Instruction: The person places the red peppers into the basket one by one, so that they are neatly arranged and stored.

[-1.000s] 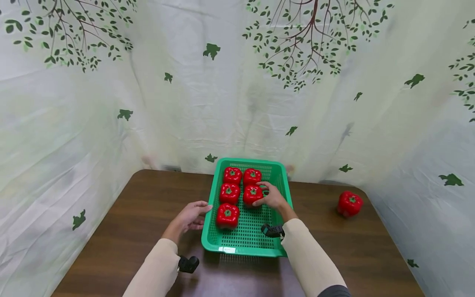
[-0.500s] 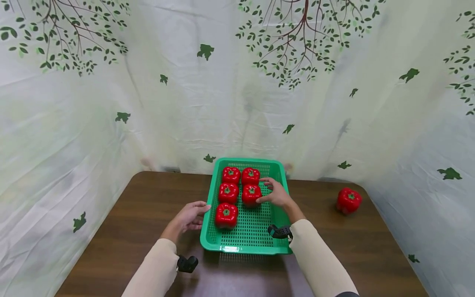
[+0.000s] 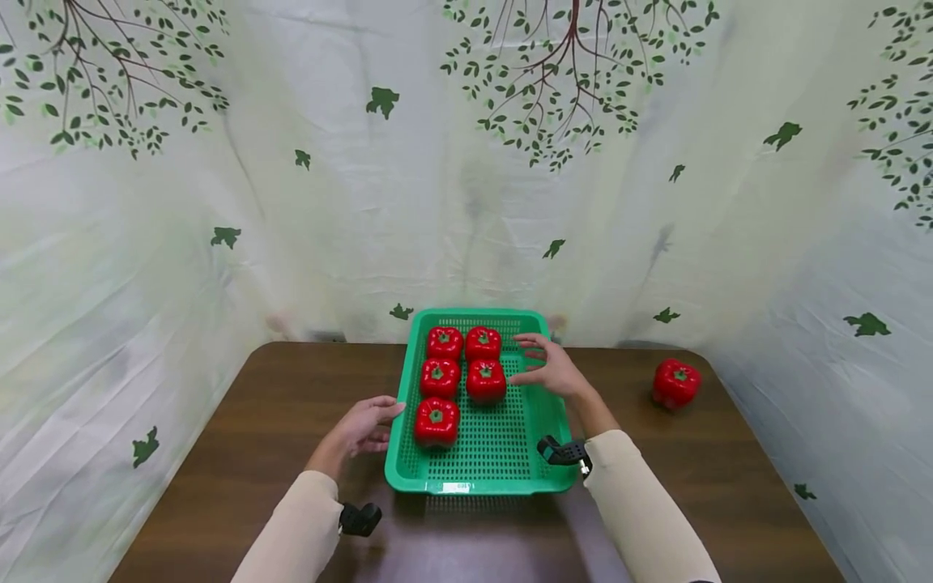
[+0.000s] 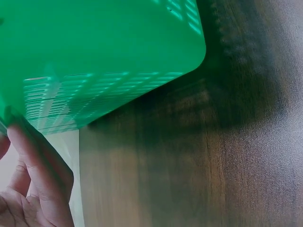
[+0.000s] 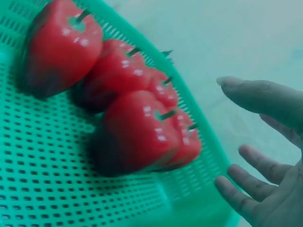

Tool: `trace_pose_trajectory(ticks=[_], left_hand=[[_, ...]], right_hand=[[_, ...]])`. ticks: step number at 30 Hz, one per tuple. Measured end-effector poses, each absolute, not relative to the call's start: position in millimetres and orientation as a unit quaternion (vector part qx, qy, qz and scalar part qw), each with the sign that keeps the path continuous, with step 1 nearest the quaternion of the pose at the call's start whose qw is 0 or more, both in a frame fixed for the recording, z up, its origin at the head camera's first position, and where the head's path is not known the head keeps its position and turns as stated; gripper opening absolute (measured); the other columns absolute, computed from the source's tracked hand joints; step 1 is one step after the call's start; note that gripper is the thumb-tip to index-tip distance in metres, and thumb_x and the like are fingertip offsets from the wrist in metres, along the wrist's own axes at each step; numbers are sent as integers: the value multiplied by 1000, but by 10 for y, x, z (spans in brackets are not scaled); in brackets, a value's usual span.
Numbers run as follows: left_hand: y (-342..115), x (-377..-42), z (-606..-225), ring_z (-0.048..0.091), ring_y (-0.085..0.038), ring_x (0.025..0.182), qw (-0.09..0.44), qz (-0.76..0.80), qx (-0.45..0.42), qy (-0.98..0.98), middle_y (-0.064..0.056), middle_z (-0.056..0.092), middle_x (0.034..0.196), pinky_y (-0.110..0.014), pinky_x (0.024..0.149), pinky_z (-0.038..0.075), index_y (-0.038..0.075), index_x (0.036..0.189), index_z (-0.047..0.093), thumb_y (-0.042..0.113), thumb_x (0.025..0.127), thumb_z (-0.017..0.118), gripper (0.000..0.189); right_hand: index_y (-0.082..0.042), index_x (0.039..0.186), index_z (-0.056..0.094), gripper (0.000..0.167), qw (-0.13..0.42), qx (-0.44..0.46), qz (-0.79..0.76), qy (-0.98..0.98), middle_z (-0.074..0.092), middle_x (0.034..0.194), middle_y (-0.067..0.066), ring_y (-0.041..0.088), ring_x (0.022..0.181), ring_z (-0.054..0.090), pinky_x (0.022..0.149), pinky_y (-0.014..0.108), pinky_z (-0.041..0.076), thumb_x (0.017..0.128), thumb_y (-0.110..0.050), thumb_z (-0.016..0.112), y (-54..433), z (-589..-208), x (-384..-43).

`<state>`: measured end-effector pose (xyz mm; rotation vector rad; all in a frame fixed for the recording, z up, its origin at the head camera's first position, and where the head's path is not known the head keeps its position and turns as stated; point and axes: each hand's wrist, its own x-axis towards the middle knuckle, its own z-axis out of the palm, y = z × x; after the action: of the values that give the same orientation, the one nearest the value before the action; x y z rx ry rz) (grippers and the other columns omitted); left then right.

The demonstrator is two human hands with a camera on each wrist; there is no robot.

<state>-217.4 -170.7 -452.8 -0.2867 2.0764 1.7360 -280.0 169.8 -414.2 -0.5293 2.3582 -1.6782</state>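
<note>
Five-sided clutter aside, several glossy red bell peppers (image 3: 436,423) stand stem-up in a green plastic basket (image 3: 503,487), in two columns toward its left and far side. My left hand (image 3: 362,427) grips the basket's left rim; in the left wrist view its fingers (image 4: 45,184) meet the green edge. Over the basket's right half, my right hand (image 3: 555,372) is spread and holds nothing. It is just right of the front pepper (image 3: 485,381) of the right column, with a gap between them. The right wrist view shows that same pepper (image 5: 139,132) apart from the spread fingers.
One more red bell pepper (image 3: 676,384) stands on the brown wooden table (image 3: 656,461), right of the basket near the far right corner. A pale cloth backdrop (image 3: 466,202) printed with leaves surrounds the table's far side and flanks.
My right hand has let go of the front pepper in the right column and drawn away to the right, its fingers spreading. The left hand keeps its place at the rim.
</note>
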Motion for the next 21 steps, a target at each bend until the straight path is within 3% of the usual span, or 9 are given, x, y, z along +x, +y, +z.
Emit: trace_pose_trajectory(ticks=[14, 21], left_hand=[[-1716, -2193, -4547, 67, -20, 72, 206, 624, -106, 746, -4, 67, 90, -32, 66, 56, 3, 118, 56, 30, 97, 58, 34], [-1717, -2192, -4548, 67, -21, 74, 206, 625, -103, 746, -5, 67, 92, -33, 68, 57, 2, 119, 56, 31, 97, 58, 37]], right_hand=[[0, 142, 40, 69, 20, -159, -609, 776, 42, 144, 24, 44, 133, 37, 106, 60, 31, 82, -4, 75, 2302, -4214, -2657], [-1, 143, 37, 68, -13, -125, -606, 785, 40, 146, 21, 35, 134, 38, 109, 53, 30, 86, -6, 72, 2668, -4275, -2590]])
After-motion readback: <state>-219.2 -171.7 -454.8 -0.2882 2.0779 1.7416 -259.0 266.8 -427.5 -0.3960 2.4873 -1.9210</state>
